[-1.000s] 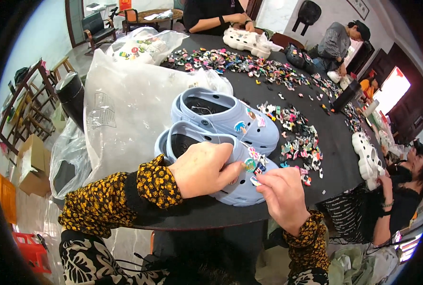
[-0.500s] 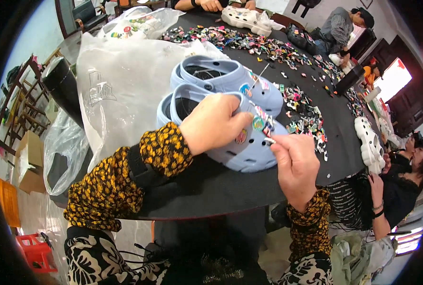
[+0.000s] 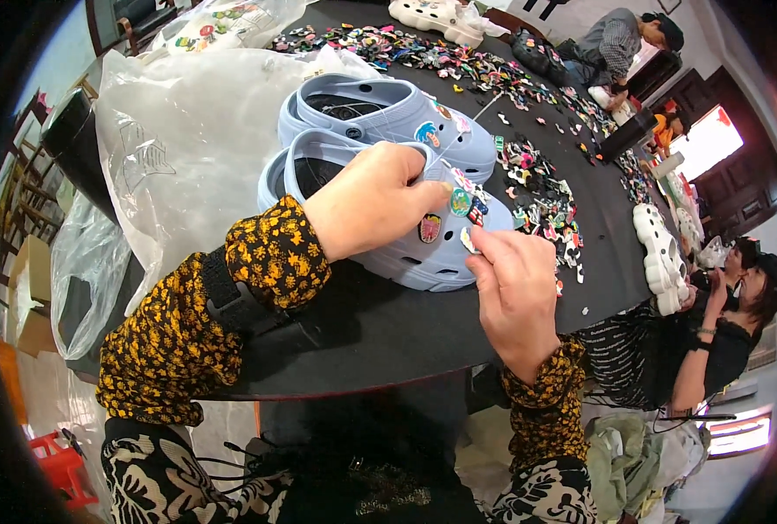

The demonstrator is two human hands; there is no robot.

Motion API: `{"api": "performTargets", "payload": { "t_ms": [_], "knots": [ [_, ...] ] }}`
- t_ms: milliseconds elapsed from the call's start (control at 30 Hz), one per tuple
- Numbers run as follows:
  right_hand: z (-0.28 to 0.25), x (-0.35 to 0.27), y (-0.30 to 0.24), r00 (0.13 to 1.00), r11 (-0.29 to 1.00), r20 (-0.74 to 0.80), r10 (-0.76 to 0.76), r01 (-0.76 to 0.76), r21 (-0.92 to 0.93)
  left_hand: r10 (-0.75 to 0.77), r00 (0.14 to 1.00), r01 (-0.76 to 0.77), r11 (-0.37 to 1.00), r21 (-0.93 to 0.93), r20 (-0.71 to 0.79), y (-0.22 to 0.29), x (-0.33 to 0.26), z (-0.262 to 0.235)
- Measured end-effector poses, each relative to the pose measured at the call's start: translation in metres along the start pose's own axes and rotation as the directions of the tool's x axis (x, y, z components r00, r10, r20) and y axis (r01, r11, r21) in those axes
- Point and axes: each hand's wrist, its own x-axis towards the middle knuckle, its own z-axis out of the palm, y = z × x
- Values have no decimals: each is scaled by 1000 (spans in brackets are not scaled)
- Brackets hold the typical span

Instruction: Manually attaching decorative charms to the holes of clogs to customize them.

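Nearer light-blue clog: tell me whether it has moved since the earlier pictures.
Yes. The nearer light-blue clog sits farther in from the near edge of the black table; the strip between them has widened.

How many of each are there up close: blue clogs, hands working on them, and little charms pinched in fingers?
Light blue clogs: 2 (front, rear)
Working hands: 2 (left hand, right hand)
Pinched charm: 1, in the right hand
Total: 5
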Motion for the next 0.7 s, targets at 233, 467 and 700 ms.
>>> {"api": "performTargets", "payload": {
  "t_ms": [233, 467, 700],
  "knots": [
    [4, 4, -1, 999, 999, -28, -36, 37, 31, 23, 1000, -23, 1000, -7, 19, -1, 2, 0],
    [10, 3, -5, 991, 993, -92, -97, 90, -71, 16, 999, -17, 999, 30, 37, 7, 0, -3],
    [14, -3, -6, 985, 991, -124, -120, 113, -67, 36, 998, -34, 999, -28, 52, -2, 1, -2]
  ]
}}
